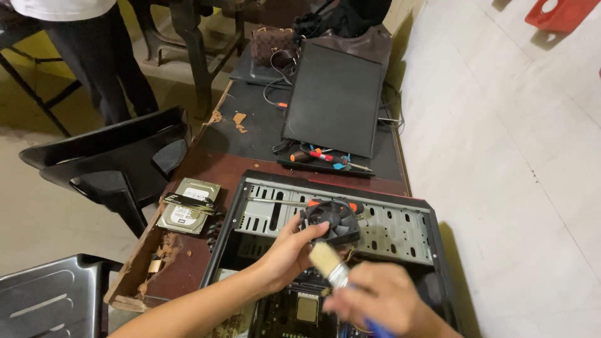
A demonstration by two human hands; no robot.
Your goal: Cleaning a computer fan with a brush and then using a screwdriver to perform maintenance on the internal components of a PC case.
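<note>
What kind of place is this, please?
Probably a small computer repair workshop: an opened computer case lies on a worn wooden table, beside a loose hard drive and screwdrivers.

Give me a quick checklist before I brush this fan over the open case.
1. Left hand grips the black fan: ok.
2. Right hand holds the paintbrush, bristles near the fan: ok.
3. Computer case open, side panel off: ok.
4. Fan wires free of snags: cannot tell.
5. Hard drive lies apart on the table: ok.
6. Screwdrivers out of the way: ok.
</note>
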